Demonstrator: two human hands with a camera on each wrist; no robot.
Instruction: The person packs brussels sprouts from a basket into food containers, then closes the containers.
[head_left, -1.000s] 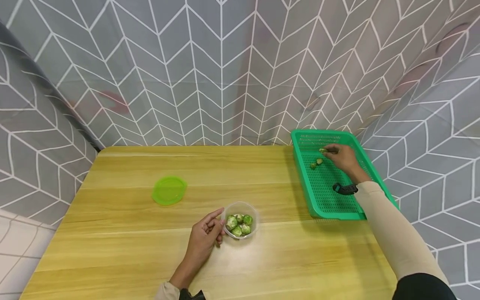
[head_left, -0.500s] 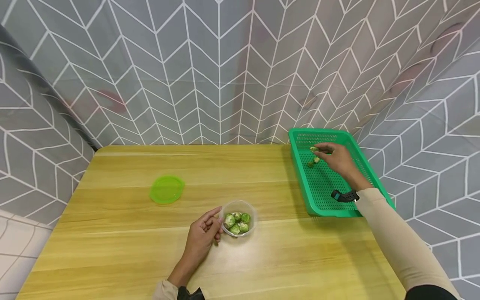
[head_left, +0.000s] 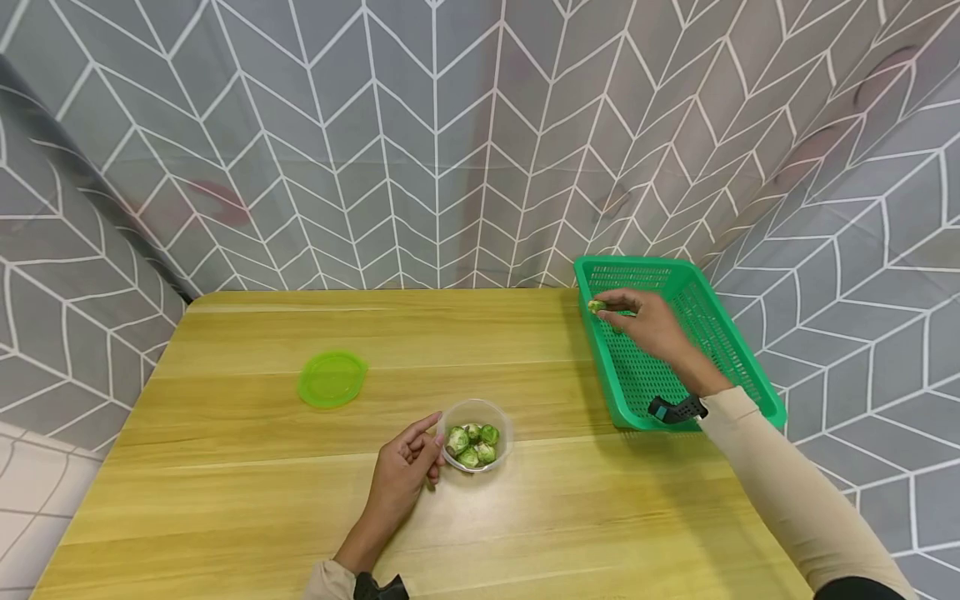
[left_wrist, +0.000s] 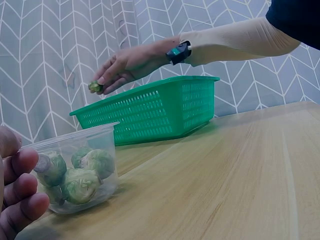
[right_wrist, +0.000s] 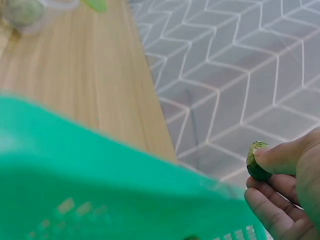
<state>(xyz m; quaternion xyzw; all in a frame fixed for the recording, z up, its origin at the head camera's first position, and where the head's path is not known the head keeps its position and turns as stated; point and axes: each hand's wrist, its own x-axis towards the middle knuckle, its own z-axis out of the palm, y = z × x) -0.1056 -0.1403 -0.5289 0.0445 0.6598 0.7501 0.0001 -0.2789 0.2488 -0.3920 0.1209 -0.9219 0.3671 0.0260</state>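
Observation:
My left hand (head_left: 405, 467) rests against the left side of a clear plastic container (head_left: 501, 417), index finger and thumb right at its rim. Its other fingers are loosely bent beside the wall in the left wrist view. Several Brussels sprouts (left_wrist: 81, 185) sit in the container. At the right, my right hand (head_left: 648, 325) pinches one Brussels sprout (right_wrist: 256, 165) between thumb and fingertips, above the left rim of a green perforated basket (head_left: 750, 375). Another sprout (head_left: 617, 329) in the basket is mostly hidden beneath this hand.
A green round lid (head_left: 332, 379) lies on the wooden table (head_left: 247, 500), left of the container. A patterned grey curtain (head_left: 405, 142) hangs along the table's back edge and at both sides.
My right hand has moved left with the pinched sprout, from over the basket's inside to its left rim. My left hand stays at the container.

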